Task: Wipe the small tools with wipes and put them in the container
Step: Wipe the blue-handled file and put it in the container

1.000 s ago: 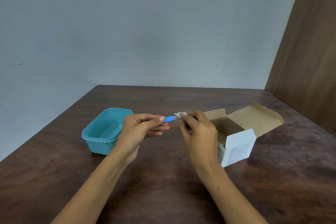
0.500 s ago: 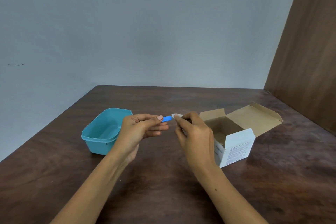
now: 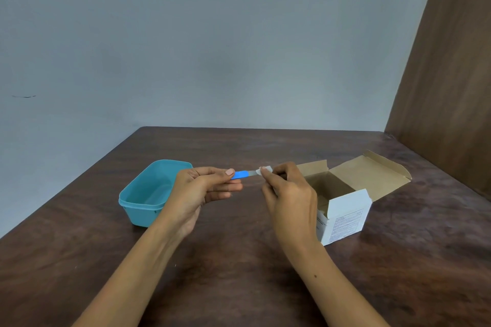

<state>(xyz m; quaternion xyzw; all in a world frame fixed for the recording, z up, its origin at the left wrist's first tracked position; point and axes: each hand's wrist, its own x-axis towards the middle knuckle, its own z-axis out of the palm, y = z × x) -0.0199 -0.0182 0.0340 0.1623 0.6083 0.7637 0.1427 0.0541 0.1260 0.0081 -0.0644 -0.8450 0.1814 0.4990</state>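
The left hand (image 3: 196, 191) pinches the small blue-handled metal tool (image 3: 243, 174) above the dark wooden table (image 3: 239, 260). The right hand (image 3: 288, 194) squeezes a small white wipe (image 3: 264, 170) on its tip. The teal plastic container (image 3: 148, 194) sits left; an open white cardboard box (image 3: 345, 210) sits right.

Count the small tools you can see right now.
1: a small blue-handled tool with a metal tip, pinched in the left hand above the table. The open cardboard box may hide more.

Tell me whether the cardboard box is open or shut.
Open. The cardboard box stands on the table with its top flaps folded back, showing the brown inside. What it holds cannot be told.
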